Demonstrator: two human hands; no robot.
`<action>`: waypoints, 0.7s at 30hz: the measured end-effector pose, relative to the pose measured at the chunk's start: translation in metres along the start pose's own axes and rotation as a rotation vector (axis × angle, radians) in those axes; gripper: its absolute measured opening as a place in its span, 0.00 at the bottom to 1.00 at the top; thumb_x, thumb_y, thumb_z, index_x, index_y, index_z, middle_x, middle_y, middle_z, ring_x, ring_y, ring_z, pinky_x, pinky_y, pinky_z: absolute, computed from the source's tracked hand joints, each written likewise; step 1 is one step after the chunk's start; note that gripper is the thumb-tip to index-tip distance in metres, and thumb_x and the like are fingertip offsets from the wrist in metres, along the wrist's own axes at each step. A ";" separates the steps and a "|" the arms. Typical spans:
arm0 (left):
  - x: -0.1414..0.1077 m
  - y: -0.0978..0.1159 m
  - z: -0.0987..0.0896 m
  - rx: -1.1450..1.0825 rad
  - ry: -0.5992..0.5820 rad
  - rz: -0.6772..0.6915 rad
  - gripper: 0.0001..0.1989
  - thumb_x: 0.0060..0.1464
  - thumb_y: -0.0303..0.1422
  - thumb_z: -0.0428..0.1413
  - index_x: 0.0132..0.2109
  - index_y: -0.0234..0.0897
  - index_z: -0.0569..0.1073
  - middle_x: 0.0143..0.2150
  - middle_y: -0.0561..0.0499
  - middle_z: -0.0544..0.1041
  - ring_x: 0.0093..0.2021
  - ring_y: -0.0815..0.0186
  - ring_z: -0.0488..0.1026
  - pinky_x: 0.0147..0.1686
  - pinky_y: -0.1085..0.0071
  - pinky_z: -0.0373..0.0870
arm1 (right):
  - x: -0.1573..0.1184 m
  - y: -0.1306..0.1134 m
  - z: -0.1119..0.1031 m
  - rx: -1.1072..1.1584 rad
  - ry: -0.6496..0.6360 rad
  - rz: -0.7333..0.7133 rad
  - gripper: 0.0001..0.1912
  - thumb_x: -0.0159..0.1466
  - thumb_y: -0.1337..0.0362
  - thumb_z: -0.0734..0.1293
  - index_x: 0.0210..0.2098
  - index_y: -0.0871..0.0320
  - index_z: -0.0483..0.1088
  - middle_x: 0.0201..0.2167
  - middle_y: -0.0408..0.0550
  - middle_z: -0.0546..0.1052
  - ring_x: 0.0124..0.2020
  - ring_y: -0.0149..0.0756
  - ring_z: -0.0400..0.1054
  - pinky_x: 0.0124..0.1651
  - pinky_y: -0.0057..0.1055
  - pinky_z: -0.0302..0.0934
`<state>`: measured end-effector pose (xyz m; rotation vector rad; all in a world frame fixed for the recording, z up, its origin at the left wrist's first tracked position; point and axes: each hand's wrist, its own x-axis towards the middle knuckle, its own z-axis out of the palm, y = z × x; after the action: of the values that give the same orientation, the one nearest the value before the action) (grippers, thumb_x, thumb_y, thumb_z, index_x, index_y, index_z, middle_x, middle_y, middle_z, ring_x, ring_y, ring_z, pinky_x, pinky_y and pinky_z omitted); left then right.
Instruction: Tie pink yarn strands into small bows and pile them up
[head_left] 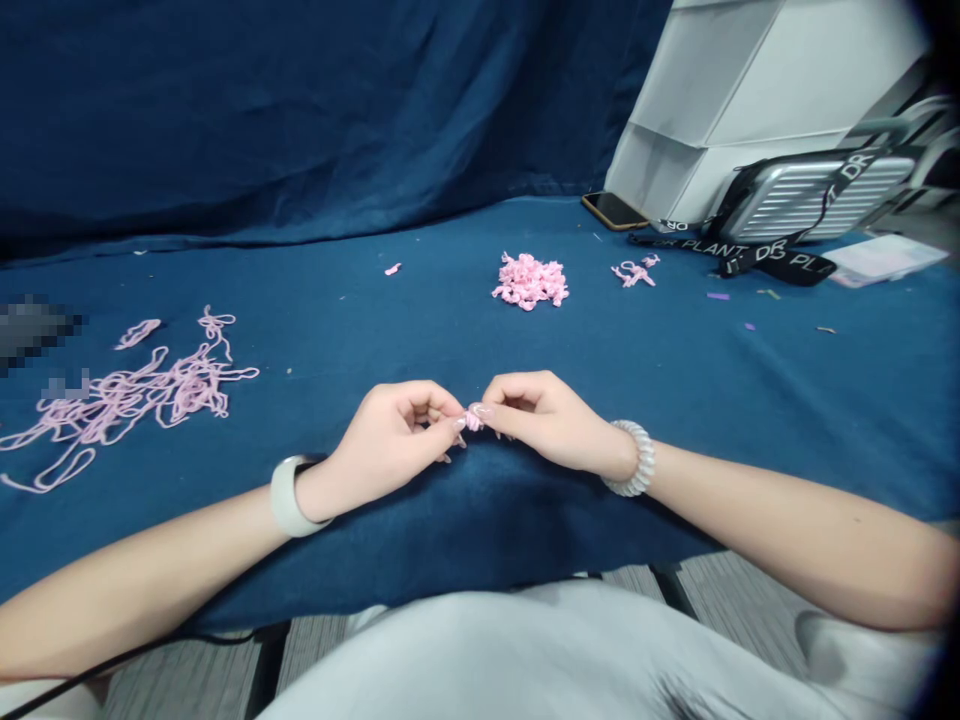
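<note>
Between the fingertips of both hands is a small pink knot of yarn (pixel 473 420), mostly covered by the fingers. My left hand (pixel 401 430), with a pale band at the wrist, pinches its left side. From the other side my right hand (pixel 536 415), wearing a clear coiled bracelet, grips it between thumb and forefinger. Both hands are just above the front part of the blue cloth. Beyond them lies a heap of pink yarn knots (pixel 530 281). Loose lengths of pink yarn (pixel 172 390) are tangled on the cloth to the left.
A few pink knotted pieces (pixel 634 272) lie right of the heap, and a single pink scrap (pixel 393 269) left of it. At the back right are a phone (pixel 615 211), a silver ribbed case (pixel 825 195), a black lettered strap (pixel 772 262) and a white box (pixel 720 90).
</note>
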<state>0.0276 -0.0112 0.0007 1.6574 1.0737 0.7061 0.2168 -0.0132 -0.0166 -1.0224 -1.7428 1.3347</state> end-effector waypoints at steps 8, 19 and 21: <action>0.006 -0.001 -0.003 -0.099 0.013 -0.108 0.06 0.49 0.30 0.58 0.30 0.31 0.72 0.22 0.51 0.75 0.20 0.72 0.72 0.22 0.78 0.72 | 0.002 -0.001 -0.005 0.056 0.078 0.082 0.16 0.57 0.56 0.68 0.22 0.63 0.70 0.16 0.39 0.63 0.19 0.24 0.53 0.24 0.25 0.47; 0.009 -0.020 -0.005 -0.395 -0.055 -0.114 0.08 0.53 0.34 0.56 0.37 0.33 0.71 0.28 0.51 0.74 0.29 0.68 0.74 0.23 0.76 0.73 | 0.004 0.002 -0.006 0.104 0.065 0.117 0.14 0.56 0.57 0.68 0.23 0.62 0.70 0.16 0.39 0.65 0.19 0.23 0.55 0.24 0.24 0.49; 0.009 -0.020 -0.004 -0.362 -0.074 -0.108 0.11 0.53 0.36 0.56 0.40 0.32 0.73 0.29 0.50 0.74 0.30 0.68 0.74 0.23 0.76 0.73 | 0.004 0.002 -0.006 0.110 0.062 0.123 0.15 0.56 0.56 0.68 0.23 0.62 0.70 0.16 0.39 0.65 0.19 0.23 0.56 0.24 0.24 0.49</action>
<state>0.0214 0.0007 -0.0166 1.2971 0.9140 0.7156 0.2209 -0.0071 -0.0172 -1.1122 -1.5645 1.4429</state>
